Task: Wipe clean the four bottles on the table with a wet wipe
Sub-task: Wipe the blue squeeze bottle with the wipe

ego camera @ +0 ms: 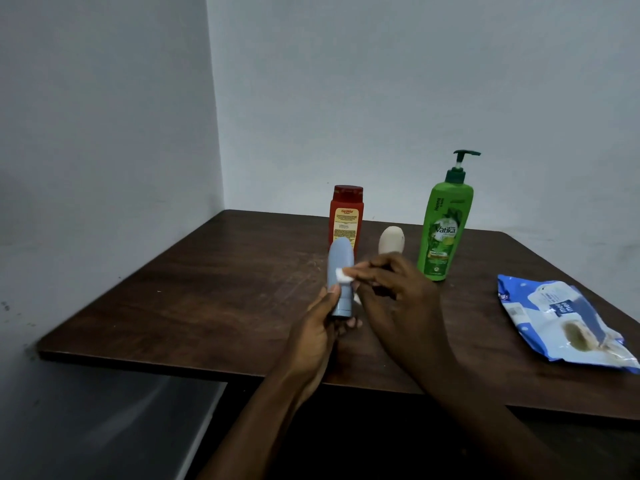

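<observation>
My left hand (320, 327) grips the lower end of a grey-blue bottle (340, 268), held upright above the table. My right hand (398, 289) pinches a small white wet wipe (343, 274) against the bottle's right side. Behind them stand a red bottle (346, 214) with a yellow label, a small beige bottle (391, 240) partly hidden by my right fingers, and a tall green pump bottle (445, 223).
The dark wooden table (207, 299) sits in a corner between two pale walls. A blue and white wet wipe pack (568, 320) lies flat at the right. The table's near edge runs below my forearms, with dark floor beneath.
</observation>
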`<state>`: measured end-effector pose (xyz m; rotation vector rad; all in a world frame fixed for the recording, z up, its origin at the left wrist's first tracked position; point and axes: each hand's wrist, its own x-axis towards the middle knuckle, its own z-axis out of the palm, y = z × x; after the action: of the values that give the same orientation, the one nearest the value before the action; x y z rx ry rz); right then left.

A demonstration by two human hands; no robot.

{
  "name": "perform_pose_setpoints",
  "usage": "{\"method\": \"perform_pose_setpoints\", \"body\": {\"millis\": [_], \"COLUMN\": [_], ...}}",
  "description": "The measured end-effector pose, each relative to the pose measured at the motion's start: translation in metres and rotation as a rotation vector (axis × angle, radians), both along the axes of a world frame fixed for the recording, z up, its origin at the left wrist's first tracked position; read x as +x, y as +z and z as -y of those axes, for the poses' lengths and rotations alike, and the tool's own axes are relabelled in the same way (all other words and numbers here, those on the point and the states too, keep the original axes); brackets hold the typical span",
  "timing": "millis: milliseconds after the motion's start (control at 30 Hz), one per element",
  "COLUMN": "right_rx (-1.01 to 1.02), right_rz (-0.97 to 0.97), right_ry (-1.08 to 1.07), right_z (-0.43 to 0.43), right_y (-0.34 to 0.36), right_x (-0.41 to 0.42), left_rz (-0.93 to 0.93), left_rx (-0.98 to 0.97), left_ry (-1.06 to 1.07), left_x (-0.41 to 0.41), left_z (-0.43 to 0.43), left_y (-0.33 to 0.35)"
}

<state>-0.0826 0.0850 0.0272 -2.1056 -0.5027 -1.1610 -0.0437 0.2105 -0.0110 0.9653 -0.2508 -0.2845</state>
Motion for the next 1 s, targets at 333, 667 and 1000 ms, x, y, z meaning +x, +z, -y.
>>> {"method": "perform_pose_setpoints", "body": {"millis": [333, 667, 1000], "right_rx": [-0.193, -0.438, -0.090], "right_rz": [-0.043, -0.120, -0.081], "right_ry": [-0.133, 0.017, -0.013], "right_z": [0.008, -0.007, 0.019], "right_y": [0.048, 0.002, 0.012], "right_x": [0.039, 0.001, 0.018], "left_rz": [0.174, 0.151, 0.213], "left_rx": [0.374, 0.401, 0.384], "left_ry": [0.097, 0.056, 0.056], "left_x": [0.002, -0.014, -0.004], "left_z": [0.001, -0.011, -0.001], "left_y": [-0.005, -0.005, 0.000]}}
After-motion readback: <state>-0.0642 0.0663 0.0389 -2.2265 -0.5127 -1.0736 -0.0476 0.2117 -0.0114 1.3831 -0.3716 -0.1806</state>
